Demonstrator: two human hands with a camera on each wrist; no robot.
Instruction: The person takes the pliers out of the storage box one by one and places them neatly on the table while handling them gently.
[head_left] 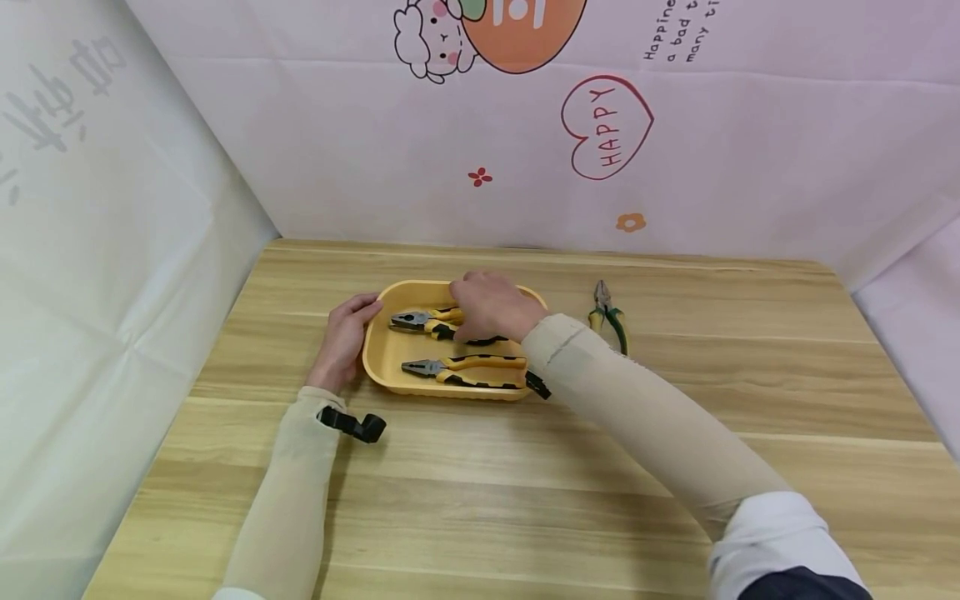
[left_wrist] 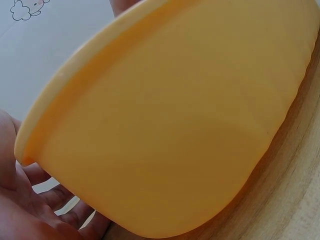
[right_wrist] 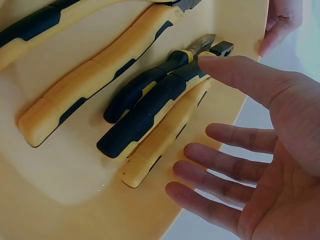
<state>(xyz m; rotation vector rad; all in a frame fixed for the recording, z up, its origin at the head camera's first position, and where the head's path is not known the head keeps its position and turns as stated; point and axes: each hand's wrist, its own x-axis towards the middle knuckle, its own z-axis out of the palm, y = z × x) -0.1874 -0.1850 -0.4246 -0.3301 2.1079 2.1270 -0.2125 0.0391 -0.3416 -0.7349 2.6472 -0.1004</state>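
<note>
A yellow plastic tray stands on the table with pliers in it. My left hand holds its left end; in the left wrist view the fingers lie under the rim, against the outer wall. Over the tray's far side is my right hand, fingers spread and thumb tip at a handle of yellow-and-black combination pliers. Smaller dark-handled pliers lie beside these. Another yellow-and-black pair of pliers lies along the tray's near side, its head pointing left.
Pliers with green-and-yellow handles lie on the wooden table, right of the tray, head toward the back. A printed white cloth hangs behind the table, and another white sheet hangs along the left.
</note>
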